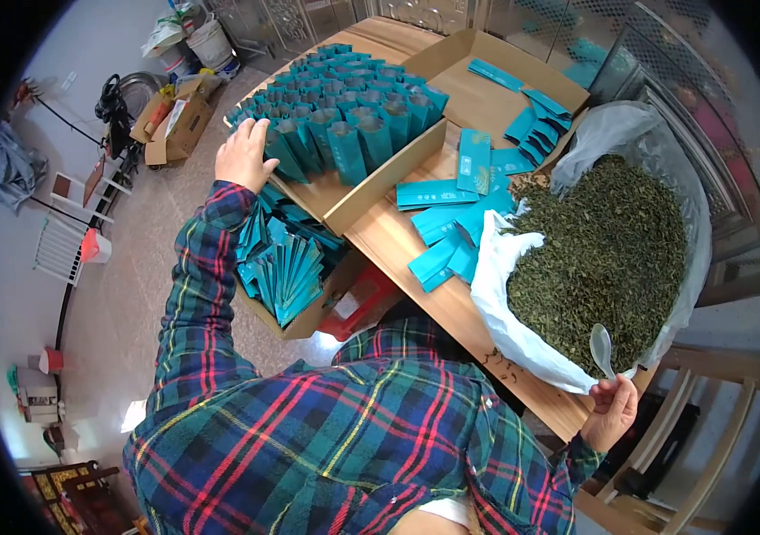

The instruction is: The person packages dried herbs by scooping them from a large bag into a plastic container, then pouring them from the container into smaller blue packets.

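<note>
My right hand (pixel 614 407) is closed on a clear spoon (pixel 601 350), its bowl resting on dark green dried leaves (pixel 601 245). The leaves, which look like tea, fill a large white plastic bag (pixel 505 308). At the left, my left hand (pixel 244 153) lies at the near-left edge of a cardboard box (pixel 386 189), fingers stretched and thumb apart, beside the pouches. Many teal pouches (pixel 347 153) stand upright in that box with their tops open. What the left fingertips touch is partly hidden.
Flat teal packets (pixel 474 160) lie on the wooden table (pixel 389 241). A second box (pixel 460 107) at the back holds more packets. Below the table edge, a carton (pixel 260 308) is full of teal pouches, beside a red stool (pixel 358 308). A wooden frame (pixel 679 428) stands at right.
</note>
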`<state>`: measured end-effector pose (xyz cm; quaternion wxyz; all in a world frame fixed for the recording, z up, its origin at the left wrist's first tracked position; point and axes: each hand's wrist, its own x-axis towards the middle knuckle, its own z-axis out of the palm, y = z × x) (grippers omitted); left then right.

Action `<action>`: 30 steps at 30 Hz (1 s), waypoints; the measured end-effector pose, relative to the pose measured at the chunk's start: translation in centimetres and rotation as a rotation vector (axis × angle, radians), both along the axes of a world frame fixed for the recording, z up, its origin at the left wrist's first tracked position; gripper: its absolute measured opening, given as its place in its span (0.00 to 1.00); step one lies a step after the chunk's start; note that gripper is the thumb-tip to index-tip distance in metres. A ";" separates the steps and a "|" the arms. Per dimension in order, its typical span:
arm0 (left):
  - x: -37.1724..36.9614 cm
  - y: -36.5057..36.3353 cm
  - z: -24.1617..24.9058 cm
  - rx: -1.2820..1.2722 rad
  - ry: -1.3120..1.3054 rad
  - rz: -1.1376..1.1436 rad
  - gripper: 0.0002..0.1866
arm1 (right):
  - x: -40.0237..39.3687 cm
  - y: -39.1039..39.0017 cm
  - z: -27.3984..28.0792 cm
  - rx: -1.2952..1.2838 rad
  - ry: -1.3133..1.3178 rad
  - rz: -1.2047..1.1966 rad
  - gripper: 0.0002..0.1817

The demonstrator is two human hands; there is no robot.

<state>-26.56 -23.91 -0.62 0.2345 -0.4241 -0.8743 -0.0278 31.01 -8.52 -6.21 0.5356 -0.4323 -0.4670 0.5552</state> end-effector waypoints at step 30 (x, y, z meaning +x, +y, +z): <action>22.4 24.5 -3.2 0.119 -0.629 -1.082 0.26 | 2.1 -1.3 -1.1 -0.003 0.085 -0.081 0.12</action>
